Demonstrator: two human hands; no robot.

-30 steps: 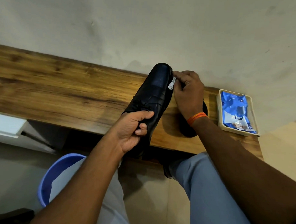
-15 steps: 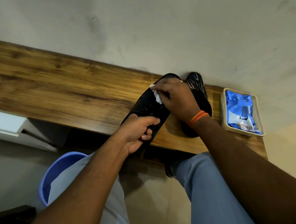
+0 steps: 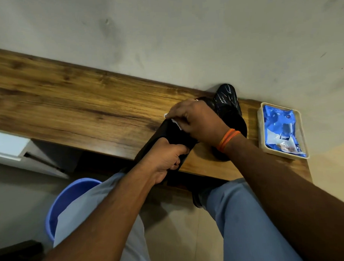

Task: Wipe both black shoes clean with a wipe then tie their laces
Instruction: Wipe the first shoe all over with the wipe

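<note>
At frame centre my left hand [image 3: 166,159] gripped the shoe's [image 3: 167,134] heel end while my right hand [image 3: 198,119] pinched the wipe [image 3: 175,123] against its upper. Smooth leather looked slippery; I judged the stiff heel the surest hold

- A plain grey wall [image 3: 183,32] is filling the upper frame.
- A wood-grain surface [image 3: 69,106] is running diagonally across the middle.
- Beige floor [image 3: 180,237] is showing at the bottom centre.
</note>
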